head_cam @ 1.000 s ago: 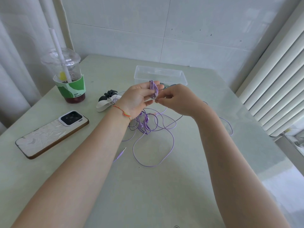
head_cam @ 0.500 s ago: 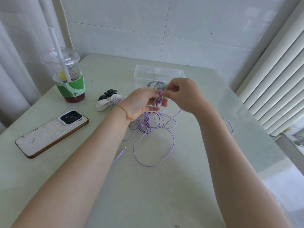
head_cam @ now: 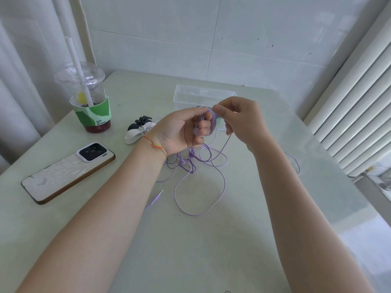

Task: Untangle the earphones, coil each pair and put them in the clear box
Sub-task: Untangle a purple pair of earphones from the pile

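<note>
Over a pale green desk (head_cam: 211, 250) our two bare arms reach toward the far side, midway through coiling a pair of purple earphones (head_cam: 208, 123). Our left hand (head_cam: 182, 132) has its fingers curled round the small coil already wound, and our right hand (head_cam: 239, 119) pinches the cord just beside it at the top of a turn. We judge this the winding step; the next move calls for feeding the slack round the left fingers without dragging the knot along. That slack hangs down to the loose cord (head_cam: 198, 187), which lies tangled on the desk below our hands, its plug (head_cam: 157, 196) pointing near and left. The clear box (head_cam: 203, 96) waits just beyond the hands, something dark already lying in it. At left lie a phone (head_cam: 67, 172) and an iced drink cup (head_cam: 88, 98); a white and black hair clip (head_cam: 137, 130) touches the tangle's left edge and could snag a loop.
</note>
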